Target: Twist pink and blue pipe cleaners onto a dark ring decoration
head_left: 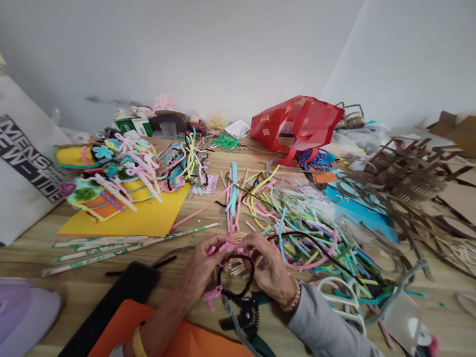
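My left hand (198, 271) pinches a twisted pink pipe cleaner (228, 247) between thumb and fingers. At its other end, the closed fingertips of my right hand (273, 271) grip the same pink piece. A dark brown pipe cleaner bent into a ring (252, 278) hangs just below the fingers. On the ring's lower left sits a small pink coil (211, 296) with a loose tail. Beneath lies a pair of black-handled cutters (249, 315), partly crossed by a grey pipe cleaner (236, 324). The fingers hide how pink and brown join.
Loose coloured pipe cleaners (298, 238) spread to the right, beside white-handled scissors (345, 302). Finished fuzzy pieces (108, 184) lie on yellow sheets (170, 212) at left. A black phone (112, 309), orange sheet (201, 344), red bag (298, 123) and brown baskets (406, 174) surround the workspace.
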A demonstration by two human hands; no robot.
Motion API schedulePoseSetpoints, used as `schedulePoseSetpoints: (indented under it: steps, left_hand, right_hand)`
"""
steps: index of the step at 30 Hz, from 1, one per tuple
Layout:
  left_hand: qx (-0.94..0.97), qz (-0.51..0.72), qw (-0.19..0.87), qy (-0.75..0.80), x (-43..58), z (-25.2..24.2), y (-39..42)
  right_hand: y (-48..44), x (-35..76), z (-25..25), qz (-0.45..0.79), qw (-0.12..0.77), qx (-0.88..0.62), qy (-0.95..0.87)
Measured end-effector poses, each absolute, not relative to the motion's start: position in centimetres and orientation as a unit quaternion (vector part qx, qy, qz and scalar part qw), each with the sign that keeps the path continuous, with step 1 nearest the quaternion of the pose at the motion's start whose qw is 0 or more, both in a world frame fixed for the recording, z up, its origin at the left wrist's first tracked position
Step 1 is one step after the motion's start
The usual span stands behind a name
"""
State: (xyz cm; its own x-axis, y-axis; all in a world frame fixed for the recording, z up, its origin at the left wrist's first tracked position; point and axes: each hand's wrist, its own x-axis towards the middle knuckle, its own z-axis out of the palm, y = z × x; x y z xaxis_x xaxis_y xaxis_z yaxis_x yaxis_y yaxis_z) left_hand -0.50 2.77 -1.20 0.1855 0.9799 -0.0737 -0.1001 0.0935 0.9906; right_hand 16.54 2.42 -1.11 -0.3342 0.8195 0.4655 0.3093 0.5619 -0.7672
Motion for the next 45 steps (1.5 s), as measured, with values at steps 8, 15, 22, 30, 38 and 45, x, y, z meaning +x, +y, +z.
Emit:
schedulePoseSetpoints:
  steps: [8, 15, 22, 30, 38, 45]
  left_hand:
    - [0.474, 0.467, 0.601, 0.443, -0.4, -1.1, 2.8]
    - [0.473, 0.453, 0.610, 0.447, -0.4, -1.1, 2.8]
    - [0.459, 0.429, 0.650, 0.427, -0.8, -0.9, 2.4]
    - [0.522, 0.393, 0.607, 0.452, -1.2, -1.3, 2.7]
    - [0.527, 0.360, 0.631, 0.441, -1.1, -1.0, 2.7]
    - [0.507, 0.377, 0.647, 0.426, -1.0, -1.6, 2.7]
  right_hand:
    - [2.3, 16.5, -1.1, 0.350, 0.427, -0.372, -0.746]
    - [2.9, 16.4, -1.7, 0.414, 0.473, -0.422, -0.653]
    - [3.5, 16.7, -1.3, 0.531, 0.505, -0.418, -0.537]
    - [3.8, 16.9, -1.4, 0.470, 0.526, -0.417, -0.573]
    - [3.4, 17.1, -2.0, 0.292, 0.465, -0.439, -0.711]
    - [3.0, 17.1, -1.3, 0.296, 0.423, -0.395, -0.760]
